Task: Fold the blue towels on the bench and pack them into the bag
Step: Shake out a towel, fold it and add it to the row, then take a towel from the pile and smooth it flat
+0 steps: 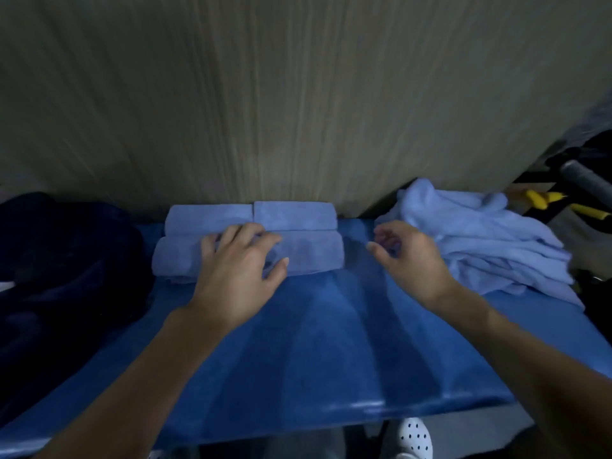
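Leftmost, a dark navy bag [66,260] sits slumped on the blue desk [314,342], its opening too dim to make out. Just right of it lie the folded towels [294,215], light blue, in two rows: the back row is against the wood-grain wall panel [265,94] and the front row touches it on the near side. The left hand [238,273] rests palm down on the front row, its fingers spread and straight and the thumb out to the side. Bare desk separates it from the right hand [410,256], which has loosely curled fingers and holds nothing; whether it touches the desk I cannot tell. Just beside that hand is a rumpled pile of unfolded towels [490,240] at the desk's right end. Beyond the pile, off the desk, are yellow handles [543,198]. Below the desk's near edge a white perforated shoe [415,437] shows.
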Tool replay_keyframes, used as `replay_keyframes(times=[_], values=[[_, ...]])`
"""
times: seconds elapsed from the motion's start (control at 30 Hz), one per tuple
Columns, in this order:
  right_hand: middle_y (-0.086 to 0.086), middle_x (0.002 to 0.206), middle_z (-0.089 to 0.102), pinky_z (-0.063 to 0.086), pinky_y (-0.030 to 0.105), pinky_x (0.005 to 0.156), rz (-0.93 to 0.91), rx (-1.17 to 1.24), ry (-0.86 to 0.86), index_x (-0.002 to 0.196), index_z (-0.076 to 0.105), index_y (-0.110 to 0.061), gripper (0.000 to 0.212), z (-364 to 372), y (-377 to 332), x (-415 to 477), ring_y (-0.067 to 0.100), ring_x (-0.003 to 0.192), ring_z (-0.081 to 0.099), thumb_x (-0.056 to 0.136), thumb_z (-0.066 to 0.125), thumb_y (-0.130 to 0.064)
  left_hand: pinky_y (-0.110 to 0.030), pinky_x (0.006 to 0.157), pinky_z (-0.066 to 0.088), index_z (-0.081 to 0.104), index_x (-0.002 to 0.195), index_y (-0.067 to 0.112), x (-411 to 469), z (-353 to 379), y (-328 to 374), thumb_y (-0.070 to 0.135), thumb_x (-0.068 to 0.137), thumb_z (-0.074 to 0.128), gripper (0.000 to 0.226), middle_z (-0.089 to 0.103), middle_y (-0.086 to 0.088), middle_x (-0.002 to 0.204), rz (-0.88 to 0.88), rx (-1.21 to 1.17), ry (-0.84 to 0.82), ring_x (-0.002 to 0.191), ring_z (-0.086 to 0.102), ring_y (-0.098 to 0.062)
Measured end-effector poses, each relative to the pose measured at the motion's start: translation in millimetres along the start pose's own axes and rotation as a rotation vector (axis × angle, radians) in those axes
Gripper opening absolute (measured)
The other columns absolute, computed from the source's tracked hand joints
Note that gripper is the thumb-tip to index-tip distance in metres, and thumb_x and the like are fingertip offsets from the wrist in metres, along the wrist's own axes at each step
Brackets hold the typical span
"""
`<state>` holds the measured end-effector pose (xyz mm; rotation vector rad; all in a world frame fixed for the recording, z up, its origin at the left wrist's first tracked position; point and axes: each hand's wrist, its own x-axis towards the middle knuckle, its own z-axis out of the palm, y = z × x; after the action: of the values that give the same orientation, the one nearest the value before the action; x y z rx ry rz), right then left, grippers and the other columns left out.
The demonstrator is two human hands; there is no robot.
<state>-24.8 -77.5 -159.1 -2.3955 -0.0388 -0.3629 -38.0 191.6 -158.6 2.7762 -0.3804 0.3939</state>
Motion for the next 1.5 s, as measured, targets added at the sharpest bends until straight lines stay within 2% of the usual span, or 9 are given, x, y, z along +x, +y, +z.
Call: replay_keyframes(times=[0.2, 0.43, 0.6, 0.73, 0.9, 1.07, 1.23, 1.37, 1.5], values=[[0.010, 0.104, 0.065, 0.046, 0.044, 0.090, 0.072, -0.256, 0.073, 0.105, 0.065, -0.010, 0.019, -71, 37, 16, 0.027, 0.100, 0.059, 0.088, 0.062, -0.018, -0.041, 0.098, 0.035, 0.063, 0.118, 0.026, 40, 8, 80, 0.042, 0.094, 0.051, 0.031, 0.061, 0.009, 0.118, 0.156, -0.059, -0.065, 0.117, 0.051, -0.018], [0.004, 0.126, 0.057, 0.030, 0.041, 0.093, 0.160, -0.588, 0.034, 0.122, 0.053, -0.022, 0.036, -91, 54, 50, 0.031, 0.121, 0.042, 0.089, 0.053, -0.037, -0.041, 0.094, 0.043, 0.064, 0.112, 0.022, 93, 45, 143, 0.037, 0.093, 0.058, 0.026, 0.065, 0.004, 0.112, 0.161, -0.139, -0.142, 0.107, 0.055, -0.023], [0.004, 0.120, 0.060, 0.028, 0.042, 0.090, 0.157, -0.648, -0.043, 0.117, 0.052, -0.020, 0.029, -92, 45, 75, 0.029, 0.118, 0.045, 0.091, 0.052, -0.034, -0.044, 0.088, 0.049, 0.066, 0.112, 0.013, 117, 71, 148, 0.035, 0.088, 0.068, 0.032, 0.067, -0.006, 0.110, 0.082, -0.198, -0.183, 0.105, 0.059, -0.028], [0.002, 0.105, 0.064, 0.022, 0.040, 0.081, 0.125, -0.665, -0.067, 0.089, 0.055, -0.024, 0.011, -92, 48, 79, 0.027, 0.112, 0.048, 0.092, 0.045, -0.025, -0.043, 0.077, 0.053, 0.068, 0.095, 0.012, 123, 83, 158, 0.036, 0.083, 0.072, 0.028, 0.068, -0.003, 0.097, 0.035, -0.232, -0.202, 0.091, 0.063, -0.023], [0.011, 0.088, 0.066, 0.034, 0.038, 0.084, 0.113, -0.336, 0.101, 0.077, 0.051, -0.020, 0.012, -113, 51, 72, 0.034, 0.095, 0.059, 0.088, 0.051, -0.024, -0.031, 0.050, 0.044, 0.054, 0.064, 0.016, 122, 96, 166, 0.029, 0.079, 0.074, 0.027, 0.058, 0.006, 0.060, -0.066, -0.411, -0.229, 0.058, 0.057, -0.014], [0.000, 0.058, 0.046, 0.034, 0.029, 0.059, 0.166, 0.115, 0.289, 0.070, 0.051, -0.012, 0.016, -149, 52, 64, 0.020, 0.065, 0.047, 0.083, 0.060, -0.013, -0.029, 0.051, 0.037, 0.036, 0.054, 0.023, 116, 98, 179, 0.013, 0.081, 0.073, 0.046, 0.046, 0.006, 0.063, 0.011, -0.551, -0.109, 0.058, 0.046, -0.014], [0.000, 0.061, 0.047, 0.037, 0.029, 0.055, 0.108, 0.235, 0.331, 0.080, 0.052, -0.008, 0.006, -182, 57, 53, 0.012, 0.059, 0.044, 0.085, 0.056, -0.007, -0.022, 0.058, 0.037, 0.045, 0.065, 0.012, 111, 81, 194, 0.012, 0.086, 0.069, 0.032, 0.046, 0.007, 0.074, 0.074, -0.605, 0.058, 0.066, 0.048, -0.013], [-0.001, 0.058, 0.041, 0.030, 0.018, 0.044, 0.080, 0.340, 0.369, 0.099, 0.055, -0.016, 0.029, -206, 46, 42, 0.002, 0.045, 0.034, 0.085, 0.046, 0.008, -0.023, 0.065, 0.038, 0.055, 0.077, 0.011, 113, 44, 206, 0.008, 0.087, 0.065, 0.015, 0.051, 0.004, 0.079, 0.071, -0.686, 0.217, 0.069, 0.048, -0.013], [0.001, 0.074, 0.065, 0.041, 0.020, 0.056, 0.033, 0.327, 0.400, 0.084, 0.067, -0.022, 0.037, -225, 19, 33, 0.000, 0.059, 0.054, 0.085, 0.046, 0.009, -0.030, 0.067, 0.042, 0.058, 0.089, 0.007, 119, -7, 216, 0.008, 0.091, 0.059, 0.002, 0.059, -0.005, 0.078, 0.067, -0.784, 0.305, 0.069, 0.052, -0.016]])
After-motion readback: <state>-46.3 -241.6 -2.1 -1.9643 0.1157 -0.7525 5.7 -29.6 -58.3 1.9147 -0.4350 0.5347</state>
